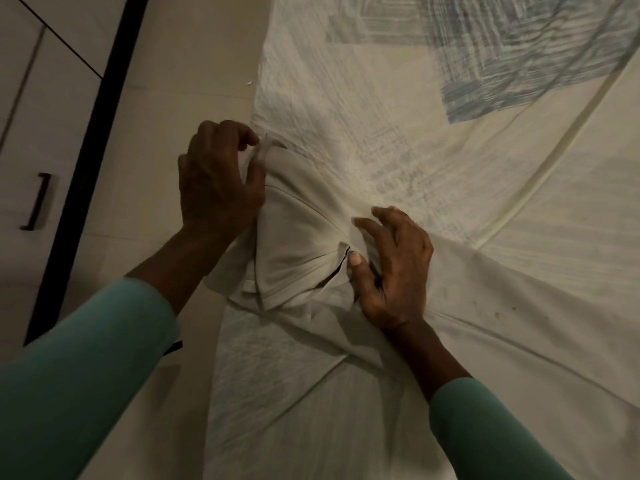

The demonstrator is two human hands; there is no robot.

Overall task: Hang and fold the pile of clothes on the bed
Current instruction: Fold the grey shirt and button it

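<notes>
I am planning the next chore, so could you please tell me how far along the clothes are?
Done: nothing folded or hung is in view. In hand: one beige garment lies bunched at the bed edge, left hand pinching its edge, right hand gripping a fold. Left: folding it; no pile shows, so the rest I cannot tell.

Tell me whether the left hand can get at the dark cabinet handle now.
Probably not yet: the left hand grips the beige garment; nothing else stands between it and the cabinet handle.
</notes>
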